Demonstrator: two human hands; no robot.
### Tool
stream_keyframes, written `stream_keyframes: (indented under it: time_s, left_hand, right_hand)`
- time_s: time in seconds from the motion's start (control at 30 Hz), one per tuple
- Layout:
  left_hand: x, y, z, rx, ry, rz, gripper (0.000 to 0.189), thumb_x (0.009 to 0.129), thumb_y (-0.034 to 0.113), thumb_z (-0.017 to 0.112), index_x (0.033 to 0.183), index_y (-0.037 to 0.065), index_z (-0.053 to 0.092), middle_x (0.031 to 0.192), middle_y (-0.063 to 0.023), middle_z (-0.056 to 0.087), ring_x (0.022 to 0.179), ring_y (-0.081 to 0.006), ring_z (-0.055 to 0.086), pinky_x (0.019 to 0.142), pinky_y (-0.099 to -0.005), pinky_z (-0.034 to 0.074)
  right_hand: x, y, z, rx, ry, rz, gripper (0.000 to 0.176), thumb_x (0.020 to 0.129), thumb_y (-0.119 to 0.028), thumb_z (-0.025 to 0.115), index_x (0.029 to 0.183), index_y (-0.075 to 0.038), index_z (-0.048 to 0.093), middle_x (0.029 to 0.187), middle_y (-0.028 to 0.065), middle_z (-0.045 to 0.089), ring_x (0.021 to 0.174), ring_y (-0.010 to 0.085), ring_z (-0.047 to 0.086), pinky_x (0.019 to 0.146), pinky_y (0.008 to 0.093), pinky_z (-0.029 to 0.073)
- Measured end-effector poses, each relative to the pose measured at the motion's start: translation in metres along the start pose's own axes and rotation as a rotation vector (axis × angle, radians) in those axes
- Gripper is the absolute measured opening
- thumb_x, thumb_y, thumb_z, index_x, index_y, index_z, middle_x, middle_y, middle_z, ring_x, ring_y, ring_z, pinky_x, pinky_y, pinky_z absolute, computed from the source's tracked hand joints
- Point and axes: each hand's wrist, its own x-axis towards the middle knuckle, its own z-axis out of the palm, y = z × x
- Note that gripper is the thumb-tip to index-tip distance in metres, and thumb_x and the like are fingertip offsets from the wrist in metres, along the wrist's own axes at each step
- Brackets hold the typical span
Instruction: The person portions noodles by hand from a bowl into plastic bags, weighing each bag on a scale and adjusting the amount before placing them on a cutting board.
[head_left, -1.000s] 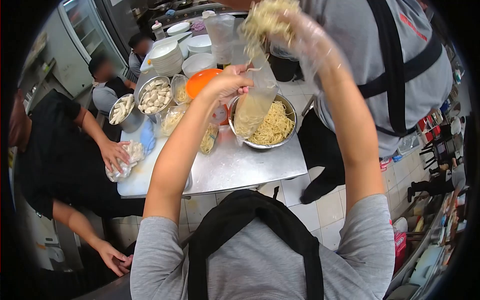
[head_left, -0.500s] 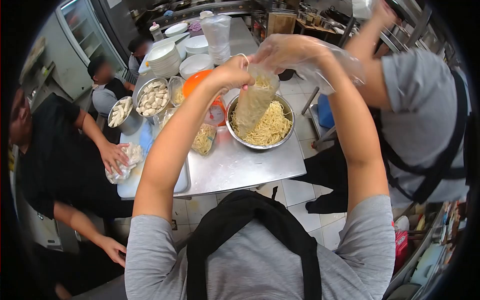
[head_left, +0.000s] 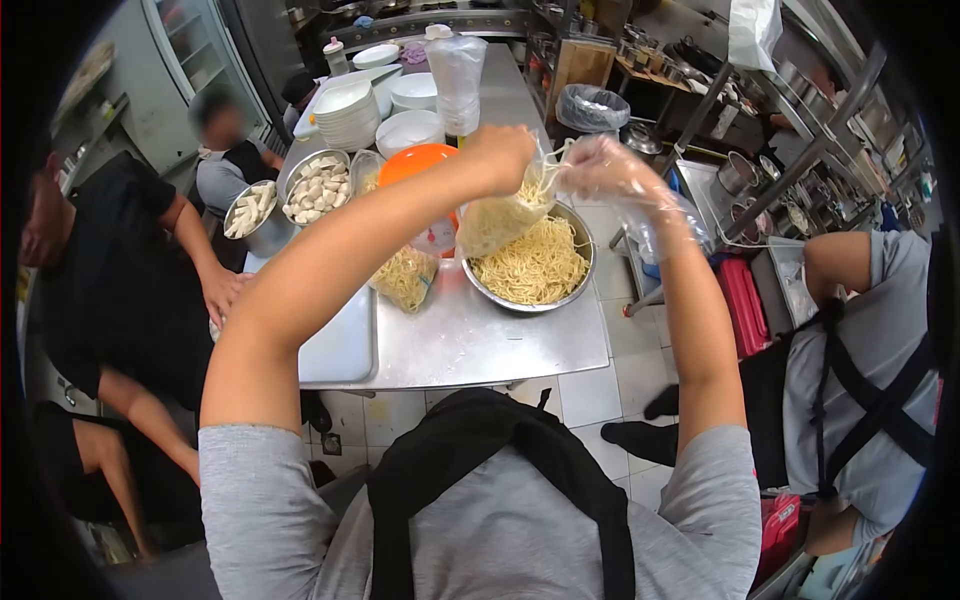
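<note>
My left hand (head_left: 510, 160) turns its back to me, so I can't see its fingertips at the neck of the clear plastic bag of yellow noodles (head_left: 492, 228). My right hand (head_left: 605, 168), in a clear plastic glove, is blurred; whether it pinches the pale noodle strands, I can't tell. The bag covers part of the round silver steel bowl (head_left: 533, 304). My left arm hides parts of the round orange plastic bowl (head_left: 415, 158) and white cutting board (head_left: 340, 340). The red scale's white dial (head_left: 437, 238) is too small to read. 2 co-workers, 1 black-shirted (head_left: 120, 240), 1 grey-shirted (head_left: 835, 400), are cut off at the sides.
</note>
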Motion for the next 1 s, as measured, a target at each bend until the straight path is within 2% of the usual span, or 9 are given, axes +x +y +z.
stream_keyframes:
  time_s: [0.13,0.27,0.33,0.47,0.53,0.67,0.83,0.9,1.0]
  left_hand:
    - [-0.008,0.013,-0.016,0.006,-0.054,-0.091,0.028,0.072,0.000,0.056,0.099,-0.002,0.057,0.099,-0.0165,0.061,0.092,-0.0321,0.060,0.074,-0.0381,0.050]
    - [0.000,-0.002,-0.014,0.037,-0.149,-0.028,0.057,0.068,-0.004,0.054,0.124,0.003,0.044,0.114,-0.0160,0.055,0.092,-0.0325,0.059,0.075,-0.0405,0.050]
    - [-0.004,-0.005,-0.007,0.082,0.014,0.069,0.030,0.072,0.003,0.057,0.101,-0.001,0.056,0.095,-0.0163,0.063,0.088,-0.0322,0.062,0.072,-0.0388,0.051]
    - [-0.006,-0.009,-0.026,0.164,-0.004,0.129,0.031,0.072,0.004,0.057,0.103,0.000,0.055,0.090,-0.0165,0.063,0.086,-0.0324,0.062,0.071,-0.0394,0.051]
    - [-0.008,-0.017,-0.049,0.020,0.283,0.160,0.029,0.071,0.003,0.056,0.100,0.002,0.058,0.086,-0.0171,0.063,0.084,-0.0330,0.062,0.071,-0.0400,0.050]
    - [-0.008,-0.008,-0.017,-0.071,-0.093,-0.043,0.057,0.064,-0.007,0.050,0.119,0.006,0.051,0.105,-0.0189,0.059,0.095,-0.0342,0.057,0.079,-0.0390,0.047]
    - [-0.003,-0.013,-0.009,-0.765,-0.240,-0.183,0.074,0.063,-0.006,0.044,0.134,0.012,0.038,0.093,-0.0126,0.062,0.056,-0.0132,0.054,0.050,-0.0262,0.044]
    - [0.001,-0.015,-0.013,-0.824,-0.284,-0.243,0.074,0.063,-0.005,0.046,0.134,0.012,0.038,0.096,-0.0124,0.062,0.054,-0.0125,0.052,0.049,-0.0260,0.043]
    - [-0.007,-0.005,-0.030,-0.920,-0.279,-0.298,0.073,0.065,-0.005,0.048,0.135,0.011,0.036,0.094,-0.0111,0.062,0.053,-0.0107,0.049,0.048,-0.0256,0.041]
  right_hand:
    - [-0.033,-0.059,-0.004,0.113,0.009,-0.089,0.031,0.066,-0.013,0.069,0.093,0.002,0.062,0.087,0.0078,0.062,0.062,0.0108,0.051,0.056,0.0217,0.042]
    - [-0.021,-0.031,0.008,-0.254,-0.214,-0.110,0.032,0.068,-0.009,0.067,0.099,-0.001,0.063,0.093,0.0101,0.063,0.076,0.0180,0.060,0.067,0.0275,0.047]
    - [-0.017,-0.019,0.023,-0.505,-0.138,-0.405,0.029,0.070,-0.007,0.066,0.099,-0.003,0.063,0.091,0.0120,0.064,0.081,0.0217,0.062,0.072,0.0312,0.048]
    - [-0.005,-0.021,0.007,-0.649,0.044,-0.527,0.018,0.072,-0.001,0.061,0.090,-0.001,0.063,0.080,0.0134,0.063,0.081,0.0241,0.061,0.073,0.0326,0.047]
    - [-0.010,-0.035,-0.004,-0.508,0.202,-0.629,0.022,0.069,0.005,0.054,0.089,-0.001,0.059,0.083,0.0133,0.063,0.079,0.0235,0.061,0.071,0.0337,0.047]
    - [0.016,0.006,0.007,-0.535,0.152,-0.730,0.016,0.069,-0.002,0.058,0.084,0.000,0.061,0.074,0.0182,0.059,0.073,0.0328,0.058,0.066,0.0374,0.047]
    - [-0.002,0.001,0.001,-0.519,0.118,-0.404,0.017,0.075,-0.010,0.061,0.090,-0.001,0.062,0.086,0.0165,0.062,0.070,0.0281,0.057,0.065,0.0350,0.046]
    - [-0.015,-0.002,-0.006,0.298,0.079,-0.295,0.047,0.070,-0.011,0.069,0.114,-0.005,0.054,0.113,0.0157,0.056,0.075,0.0199,0.057,0.066,0.0328,0.047]
    - [-0.017,0.014,0.000,0.145,0.226,-0.237,0.090,0.060,-0.012,0.079,0.136,-0.011,0.032,0.132,0.0176,0.039,0.082,0.0150,0.055,0.071,0.0314,0.048]
